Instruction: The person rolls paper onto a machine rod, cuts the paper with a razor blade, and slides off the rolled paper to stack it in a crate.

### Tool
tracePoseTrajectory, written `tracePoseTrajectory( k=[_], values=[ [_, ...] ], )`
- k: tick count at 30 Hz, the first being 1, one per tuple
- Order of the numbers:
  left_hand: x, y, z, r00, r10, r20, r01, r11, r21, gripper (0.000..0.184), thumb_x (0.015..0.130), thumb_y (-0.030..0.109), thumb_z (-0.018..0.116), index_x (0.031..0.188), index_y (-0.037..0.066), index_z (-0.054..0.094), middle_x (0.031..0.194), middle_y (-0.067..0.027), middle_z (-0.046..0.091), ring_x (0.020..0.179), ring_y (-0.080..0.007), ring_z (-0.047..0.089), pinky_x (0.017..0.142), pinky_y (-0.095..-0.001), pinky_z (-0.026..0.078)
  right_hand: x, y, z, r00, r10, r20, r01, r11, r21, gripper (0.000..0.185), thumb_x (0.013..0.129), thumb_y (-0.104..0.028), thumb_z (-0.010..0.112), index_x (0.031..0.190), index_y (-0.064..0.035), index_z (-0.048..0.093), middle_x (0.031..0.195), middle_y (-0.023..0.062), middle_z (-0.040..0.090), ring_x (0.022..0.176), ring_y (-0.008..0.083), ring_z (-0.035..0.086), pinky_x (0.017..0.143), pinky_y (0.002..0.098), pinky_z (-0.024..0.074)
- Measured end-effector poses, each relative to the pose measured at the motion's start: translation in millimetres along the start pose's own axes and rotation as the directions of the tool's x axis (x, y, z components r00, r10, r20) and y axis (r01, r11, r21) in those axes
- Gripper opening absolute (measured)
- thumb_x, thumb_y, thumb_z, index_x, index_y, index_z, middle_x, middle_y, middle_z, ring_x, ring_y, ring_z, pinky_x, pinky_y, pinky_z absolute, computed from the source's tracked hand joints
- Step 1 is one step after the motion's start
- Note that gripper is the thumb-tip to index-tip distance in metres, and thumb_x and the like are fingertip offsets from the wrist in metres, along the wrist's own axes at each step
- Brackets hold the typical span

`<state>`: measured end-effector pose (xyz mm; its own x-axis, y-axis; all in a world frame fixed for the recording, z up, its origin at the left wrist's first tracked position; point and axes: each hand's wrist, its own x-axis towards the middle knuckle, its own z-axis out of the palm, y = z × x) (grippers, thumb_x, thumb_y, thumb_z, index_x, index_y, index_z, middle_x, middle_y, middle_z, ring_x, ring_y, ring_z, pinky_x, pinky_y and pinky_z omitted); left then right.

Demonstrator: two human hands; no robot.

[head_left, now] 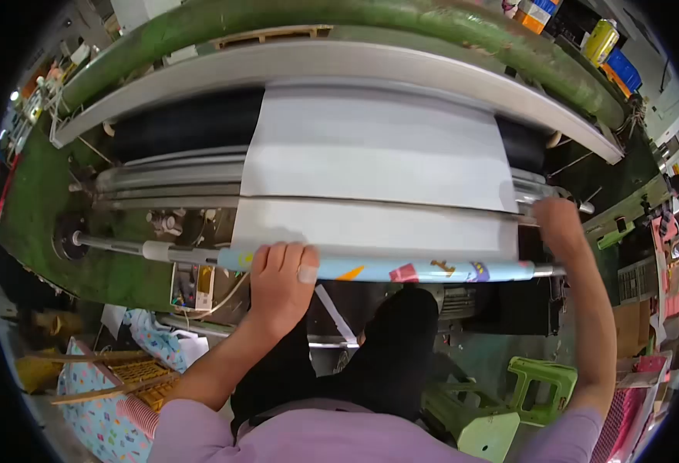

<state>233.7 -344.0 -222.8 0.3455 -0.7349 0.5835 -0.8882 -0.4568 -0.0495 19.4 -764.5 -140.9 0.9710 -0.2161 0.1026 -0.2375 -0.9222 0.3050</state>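
Note:
A light blue printed roll sits on a metal shaft across the front of the machine. White sheet material runs down from the upper rollers to the roll. My left hand lies over the left part of the roll, fingers side by side and curled on its top, with a pale patch on one finger. My right hand is beyond the right edge of the sheet, near the ends of the metal rollers; it is slightly blurred and its fingers are mostly hidden.
A long grey beam and a green beam span the far side. Green stools stand at the lower right. At lower left are a yellow crate and printed blue fabric. A small box sits below the shaft.

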Motion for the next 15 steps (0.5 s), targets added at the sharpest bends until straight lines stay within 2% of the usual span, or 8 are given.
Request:
tracePoseTrajectory(
  k=[3,6,8,9,11,12,14,15],
  values=[
    [9,4,-8,0.999,0.001,0.055,-0.002,1.0,0.02,0.022,0.073,0.011,0.057,0.095,0.008,0.056,0.084,-0.0056,0.051,0.081,-0.0229,0.053,0.076,-0.0384,0.043,24,-13,-64,0.934,0.077,-0.35,-0.062,0.997,0.053,0.008,0.075,-0.007,0.057,0.071,-0.0003,0.055,0.069,0.0152,0.058,0.066,0.0319,0.059,0.061,0.0374,0.0466],
    [21,25,-6,0.983,0.076,0.168,-0.052,0.989,-0.141,0.022,0.076,0.011,0.057,0.097,0.007,0.057,0.086,-0.0065,0.052,0.084,-0.0237,0.055,0.075,-0.0382,0.044,104,-57,-124,0.793,0.302,-0.528,0.078,0.81,0.581,0.019,0.085,-0.017,0.061,0.077,-0.0001,0.06,0.061,0.0048,0.055,0.057,0.0092,0.049,0.056,0.0263,0.0404],
    [34,50,4,0.972,0.114,0.207,-0.075,0.979,-0.189,0.026,0.075,0.014,0.063,0.099,0.006,0.056,0.089,-0.0074,0.052,0.086,-0.0252,0.055,0.077,-0.0393,0.043,169,-74,-153,0.789,0.359,-0.498,0.135,0.689,0.712,0.023,0.085,-0.02,0.062,0.072,-0.001,0.063,0.061,0.0013,0.058,0.058,0.007,0.051,0.055,0.0254,0.0402],
    [41,64,7,0.954,0.154,0.257,-0.088,0.964,-0.251,0.033,0.073,0.017,0.07,0.1,0.006,0.054,0.093,-0.0083,0.052,0.089,-0.0267,0.054,0.078,-0.0403,0.042,202,-86,-155,0.77,0.486,-0.412,0.201,0.429,0.881,0.028,0.086,-0.024,0.061,0.071,-0.0006,0.064,0.061,0.003,0.061,0.056,0.0091,0.055,0.055,0.0259,0.042],
    [61,96,9,0.95,0.218,0.222,-0.152,0.948,-0.28,0.035,0.074,0.018,0.07,0.102,0.005,0.055,0.094,-0.0087,0.052,0.09,-0.0265,0.054,0.079,-0.0391,0.043,231,-98,-170,0.798,0.548,-0.251,0.031,0.378,0.925,0.032,0.087,-0.024,0.059,0.067,0.0006,0.065,0.058,0.0058,0.062,0.054,0.0107,0.057,0.053,0.0271,0.0443],
    [70,107,10,0.942,0.274,0.192,-0.208,0.929,-0.305,0.037,0.074,0.019,0.071,0.104,0.004,0.055,0.095,-0.0091,0.051,0.09,-0.0263,0.054,0.079,-0.038,0.043,221,-93,-168,0.786,0.571,-0.238,0.009,0.374,0.927,0.032,0.087,-0.024,0.059,0.067,0.0006,0.065,0.058,0.0058,0.062,0.054,0.0107,0.057,0.053,0.0271,0.0443],
    [83,127,14,0.936,0.314,0.161,-0.245,0.906,-0.344,0.037,0.074,0.019,0.071,0.103,0.004,0.055,0.094,-0.0092,0.05,0.09,-0.0263,0.054,0.079,-0.037,0.044,169,-94,-167,0.728,0.447,-0.519,-0.197,0.862,0.467,0.029,0.084,-0.02,0.061,0.064,0.0017,0.065,0.055,0.0078,0.061,0.05,0.0113,0.057,0.052,0.028,0.0452],
    [89,139,18,0.938,0.324,0.125,-0.26,0.893,-0.368,0.036,0.074,0.019,0.071,0.103,0.003,0.055,0.093,-0.0092,0.05,0.09,-0.0262,0.054,0.078,-0.036,0.044,131,-90,-154,0.818,0.394,-0.419,-0.129,0.836,0.534,0.028,0.082,-0.018,0.061,0.062,0.002,0.064,0.053,0.0084,0.06,0.049,0.0118,0.056,0.05,0.0284,0.0447]
  ],
)
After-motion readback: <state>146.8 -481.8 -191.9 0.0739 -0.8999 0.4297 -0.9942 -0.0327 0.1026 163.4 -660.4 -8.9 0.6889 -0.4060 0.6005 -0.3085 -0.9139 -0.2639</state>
